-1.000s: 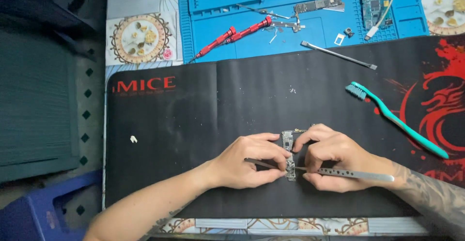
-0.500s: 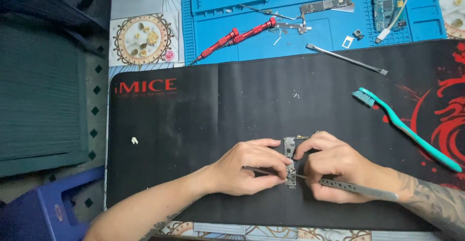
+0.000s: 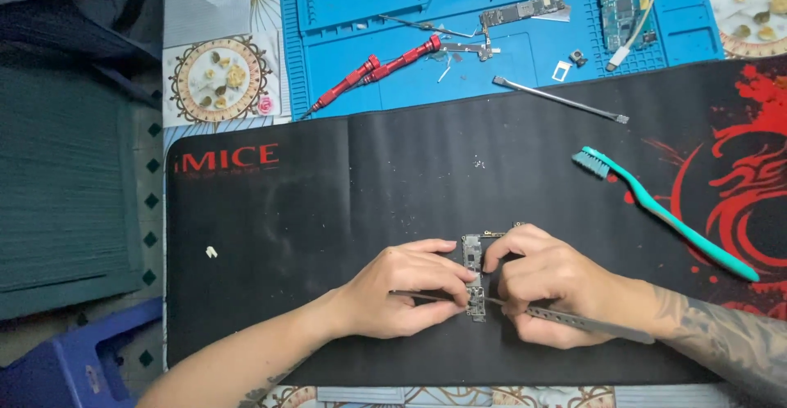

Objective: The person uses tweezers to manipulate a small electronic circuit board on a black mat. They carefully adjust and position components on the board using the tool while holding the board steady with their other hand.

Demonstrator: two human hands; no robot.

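A small narrow circuit board lies on the black desk mat, pinched between both hands. My left hand grips the board's left side and also holds a thin metal tool whose tip crosses under the fingers. My right hand holds the board's right edge and a flat metal pry tool that points at the board's lower part. The lower half of the board is partly hidden by my fingers.
A teal toothbrush lies on the mat to the right. Behind it is a blue work mat with a red screwdriver, a metal spudger, circuit boards and small parts. A blue stool stands lower left.
The view has shifted slightly, so everything sits a little lower in the frame. Both hands stay on the board with only small finger movements.
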